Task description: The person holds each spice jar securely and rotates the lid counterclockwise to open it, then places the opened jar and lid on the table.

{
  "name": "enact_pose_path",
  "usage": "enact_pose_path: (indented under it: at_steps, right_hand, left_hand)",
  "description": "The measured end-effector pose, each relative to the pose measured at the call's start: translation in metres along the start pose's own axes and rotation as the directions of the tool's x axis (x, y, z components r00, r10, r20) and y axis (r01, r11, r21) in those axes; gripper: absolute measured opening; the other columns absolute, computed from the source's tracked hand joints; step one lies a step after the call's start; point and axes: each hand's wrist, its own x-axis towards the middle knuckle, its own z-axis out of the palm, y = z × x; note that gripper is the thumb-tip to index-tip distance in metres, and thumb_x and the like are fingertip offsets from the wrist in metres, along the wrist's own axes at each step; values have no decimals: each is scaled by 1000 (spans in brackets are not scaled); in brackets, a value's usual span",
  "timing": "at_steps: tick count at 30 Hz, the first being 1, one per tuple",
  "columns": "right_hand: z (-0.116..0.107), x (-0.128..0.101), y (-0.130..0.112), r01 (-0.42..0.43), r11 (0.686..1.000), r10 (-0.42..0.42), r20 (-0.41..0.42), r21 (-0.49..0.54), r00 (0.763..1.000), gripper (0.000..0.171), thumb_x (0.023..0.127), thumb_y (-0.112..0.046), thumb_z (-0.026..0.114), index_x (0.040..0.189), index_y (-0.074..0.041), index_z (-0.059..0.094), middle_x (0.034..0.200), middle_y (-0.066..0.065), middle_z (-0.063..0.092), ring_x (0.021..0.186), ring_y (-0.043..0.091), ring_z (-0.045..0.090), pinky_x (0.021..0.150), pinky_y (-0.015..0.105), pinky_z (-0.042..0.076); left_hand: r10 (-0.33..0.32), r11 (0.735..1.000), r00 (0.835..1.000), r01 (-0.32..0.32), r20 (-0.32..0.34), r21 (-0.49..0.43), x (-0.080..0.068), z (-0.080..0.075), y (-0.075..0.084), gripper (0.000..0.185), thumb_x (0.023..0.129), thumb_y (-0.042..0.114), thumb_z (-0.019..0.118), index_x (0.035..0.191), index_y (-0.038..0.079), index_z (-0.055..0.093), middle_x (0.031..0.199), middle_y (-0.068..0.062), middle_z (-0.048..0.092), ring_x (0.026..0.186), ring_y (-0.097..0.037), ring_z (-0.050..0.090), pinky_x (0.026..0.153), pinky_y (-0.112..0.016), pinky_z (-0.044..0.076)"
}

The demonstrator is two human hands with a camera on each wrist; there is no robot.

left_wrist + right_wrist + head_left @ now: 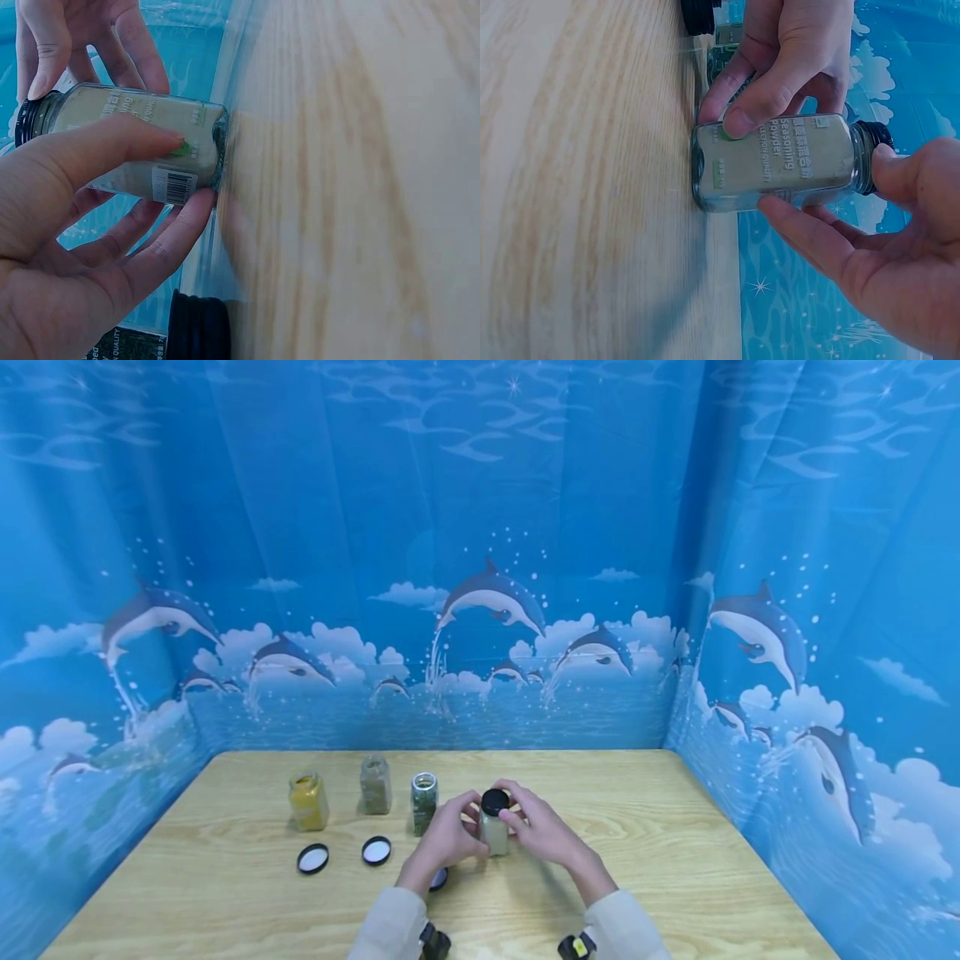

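A square glass seasoning powder jar [495,837], filled with pale powder and capped by a black lid [495,802], stands upright close on the table between both hands. My left hand [452,832] grips its lower body, thumb on one face and fingers round the other side, as the left wrist view shows. From the right, my right hand [546,829] holds the jar near the top. Its thumb presses the lid's edge while its fingers lie along the glass, seen in the right wrist view. Printed lettering and a barcode label [175,185] show on the jar.
Left of my hands stand three lidless jars: yellow powder [309,806], greyish powder [376,787] and green herbs [423,802]. Black lids [312,858] [377,851] lie white side up before them. Another lid [439,879] is partly behind my left wrist. Blue dolphin curtains [487,693] border the wooden table.
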Motion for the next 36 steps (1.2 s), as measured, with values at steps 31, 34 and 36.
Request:
enact_pose_path:
  at_steps: [31,34,36]
  right_hand:
    - [3,1,-3,-22,998,19,-54,-57,998,38,108,-13,49,146,-9,47,128,21,60,111,37,67,82,47,65]
    - [2,0,-4,-9,999,8,-32,-33,999,40,108,-10,47,148,-9,47,136,23,58,113,39,66,81,48,65]
    - [1,0,-4,-5,1000,5,-22,-20,1000,41,108,-9,46,150,-8,46,142,25,55,114,39,66,81,48,65]
  left_hand:
    - [13,1000,1000,-13,6,-3,0,0,1,52,66,-5,86,110,14,66,103,-9,68,94,-24,72,82,-41,65]
    - [10,1000,1000,-10,9,-1,-1,0,0,52,67,-5,86,110,14,66,104,-9,68,95,-25,72,82,-42,64]
    - [7,1000,1000,-7,11,3,-1,0,0,52,67,-5,86,111,15,66,105,-9,68,95,-26,72,83,-43,64]
